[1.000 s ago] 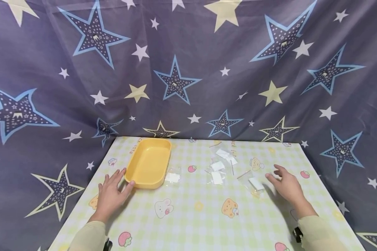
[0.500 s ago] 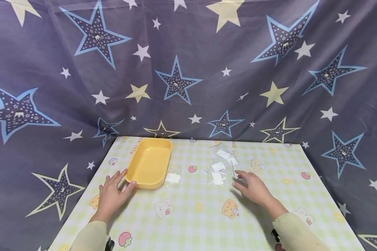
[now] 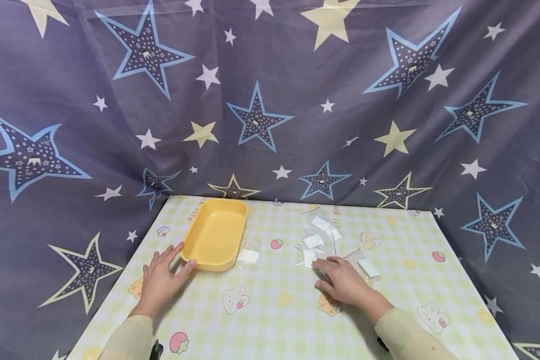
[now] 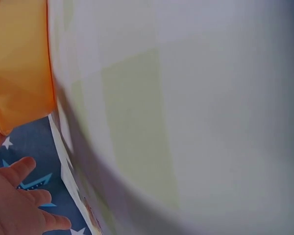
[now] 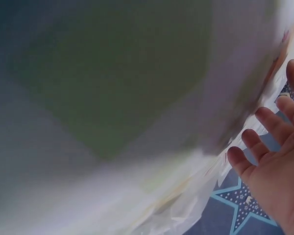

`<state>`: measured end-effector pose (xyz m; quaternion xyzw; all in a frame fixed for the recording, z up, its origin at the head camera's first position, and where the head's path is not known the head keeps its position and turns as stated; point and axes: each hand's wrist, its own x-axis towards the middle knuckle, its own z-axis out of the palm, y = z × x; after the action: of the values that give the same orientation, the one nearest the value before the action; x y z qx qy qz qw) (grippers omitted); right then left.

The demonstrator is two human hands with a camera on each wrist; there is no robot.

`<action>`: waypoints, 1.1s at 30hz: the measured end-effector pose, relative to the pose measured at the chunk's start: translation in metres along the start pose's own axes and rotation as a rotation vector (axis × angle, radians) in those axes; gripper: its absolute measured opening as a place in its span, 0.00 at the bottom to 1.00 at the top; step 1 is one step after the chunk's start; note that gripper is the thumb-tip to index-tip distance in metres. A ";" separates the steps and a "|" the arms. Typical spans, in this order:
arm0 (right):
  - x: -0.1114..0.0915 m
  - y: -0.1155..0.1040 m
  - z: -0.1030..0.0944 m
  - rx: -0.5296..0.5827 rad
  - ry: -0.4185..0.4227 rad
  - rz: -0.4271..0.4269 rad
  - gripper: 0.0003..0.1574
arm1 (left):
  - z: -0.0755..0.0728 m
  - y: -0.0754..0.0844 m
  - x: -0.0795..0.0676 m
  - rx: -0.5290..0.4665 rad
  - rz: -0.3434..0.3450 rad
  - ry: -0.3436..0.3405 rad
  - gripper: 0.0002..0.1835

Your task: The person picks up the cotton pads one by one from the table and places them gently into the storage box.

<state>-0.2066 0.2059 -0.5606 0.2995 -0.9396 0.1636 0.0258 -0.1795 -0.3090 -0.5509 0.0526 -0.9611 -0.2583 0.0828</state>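
Note:
A yellow rectangular tray (image 3: 212,266) stands at the back left of the table. My left hand (image 3: 159,280) rests against its near-left corner, thumb and forefinger at the rim, other fingers spread. In the left wrist view those fingers look straight beside the tray (image 4: 24,63). My right hand (image 3: 344,282) reaches palm down over the table, fingers loosely bent. Its fingertips are right at a small clear plastic bag with a white piece inside (image 3: 309,258). Another such bag (image 3: 313,241) lies just behind. In the right wrist view the right hand (image 5: 274,156) shows fingers apart, with nothing held.
More clear bags with white pieces lie around: one (image 3: 320,223) farther back, one (image 3: 368,268) right of the right hand, and one (image 3: 249,256) beside the tray's right side. A checked tablecloth (image 3: 252,330) covers the table. A starry curtain (image 3: 279,125) hangs behind.
My right hand has moved left from the right side, passing over the right-hand bag to the middle bags. The left hand stays at the tray's corner.

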 end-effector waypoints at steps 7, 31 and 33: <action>0.000 -0.006 0.002 0.002 -0.008 -0.040 0.30 | -0.001 0.002 0.000 0.010 -0.005 -0.006 0.45; 0.016 -0.039 0.004 0.075 -0.096 -0.169 0.25 | 0.003 0.000 -0.001 0.016 -0.011 -0.006 0.46; 0.018 -0.040 0.005 0.077 -0.094 -0.161 0.25 | 0.003 0.001 -0.001 0.017 -0.014 -0.006 0.46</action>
<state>-0.1985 0.1637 -0.5509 0.3821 -0.9057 0.1828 -0.0169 -0.1795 -0.3067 -0.5534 0.0591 -0.9631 -0.2507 0.0779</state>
